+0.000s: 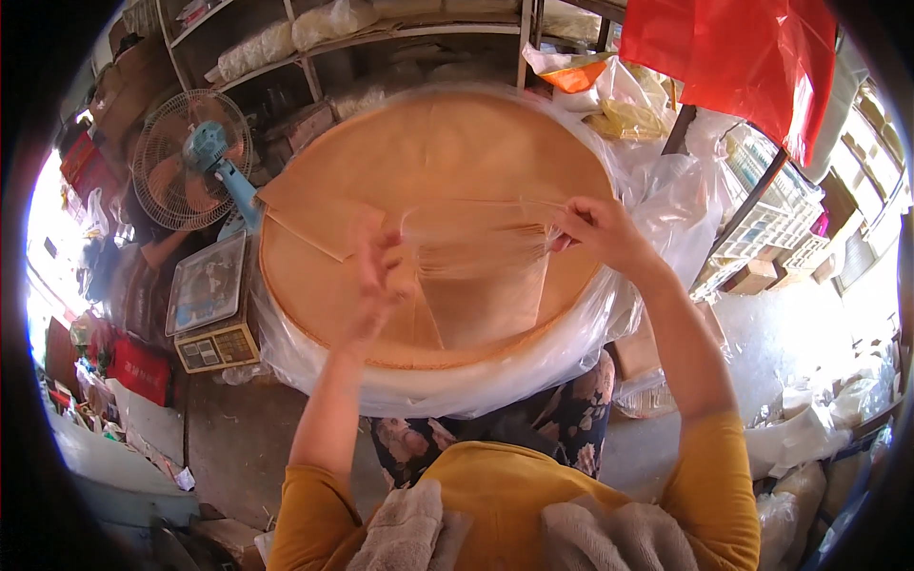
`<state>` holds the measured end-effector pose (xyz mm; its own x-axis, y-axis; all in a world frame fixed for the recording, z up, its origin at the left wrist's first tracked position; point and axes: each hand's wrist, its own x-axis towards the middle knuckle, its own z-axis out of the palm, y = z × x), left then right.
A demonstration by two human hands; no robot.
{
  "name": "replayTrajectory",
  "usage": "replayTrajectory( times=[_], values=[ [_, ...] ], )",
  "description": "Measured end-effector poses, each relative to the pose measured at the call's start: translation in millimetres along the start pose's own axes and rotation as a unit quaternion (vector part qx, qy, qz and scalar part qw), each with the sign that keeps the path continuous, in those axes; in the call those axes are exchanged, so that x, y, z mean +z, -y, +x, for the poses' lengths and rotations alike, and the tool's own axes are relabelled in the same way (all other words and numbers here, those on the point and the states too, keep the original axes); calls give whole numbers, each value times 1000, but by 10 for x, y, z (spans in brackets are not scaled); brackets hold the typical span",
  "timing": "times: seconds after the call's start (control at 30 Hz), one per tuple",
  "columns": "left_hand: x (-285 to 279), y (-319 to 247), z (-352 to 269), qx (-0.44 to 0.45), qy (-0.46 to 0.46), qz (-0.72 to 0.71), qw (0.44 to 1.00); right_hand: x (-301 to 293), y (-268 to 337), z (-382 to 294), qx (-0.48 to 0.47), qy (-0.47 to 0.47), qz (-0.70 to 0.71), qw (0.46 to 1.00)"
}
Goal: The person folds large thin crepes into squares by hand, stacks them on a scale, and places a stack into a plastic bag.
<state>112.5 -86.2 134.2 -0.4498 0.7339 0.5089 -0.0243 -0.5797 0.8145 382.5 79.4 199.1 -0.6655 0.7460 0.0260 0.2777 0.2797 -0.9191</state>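
Note:
A wide round stack of thin orange-brown sheets (443,150) lies before me, with clear plastic wrap (457,392) around its rim. Folded sheets (493,300) of the same colour rest on it near the middle, and another folded piece lies at its left. My right hand (596,232) pinches the right end of a thin translucent sheet (478,232), which is blurred and wrinkled above the folded ones. Near that sheet's left edge is my left hand (375,278), blurred, its fingers bent and somewhat apart; whether it touches the sheet cannot be told.
At the left stand a blue fan (207,146) and a box (218,350) with a flat tray-like item (207,285) on top. Shelves (400,32) with wrapped goods run behind. Red plastic sheeting (735,64) hangs at the upper right, near white crates (764,207). Another person's arm (161,246) shows beyond the fan.

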Motion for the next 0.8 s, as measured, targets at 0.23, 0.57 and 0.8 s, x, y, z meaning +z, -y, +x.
replayTrajectory(
  times=[0.23,0.57,0.8],
  values=[
    [311,581,-368,-183,120,0,976,792,-545,-185,-128,-108,127,978],
    [315,372,-386,-148,25,17,988,848,-427,-210,-96,-138,72,983],
    [162,-225,27,-52,73,-31,995,522,-232,-275,-135,-85,-73,984]
  ],
)
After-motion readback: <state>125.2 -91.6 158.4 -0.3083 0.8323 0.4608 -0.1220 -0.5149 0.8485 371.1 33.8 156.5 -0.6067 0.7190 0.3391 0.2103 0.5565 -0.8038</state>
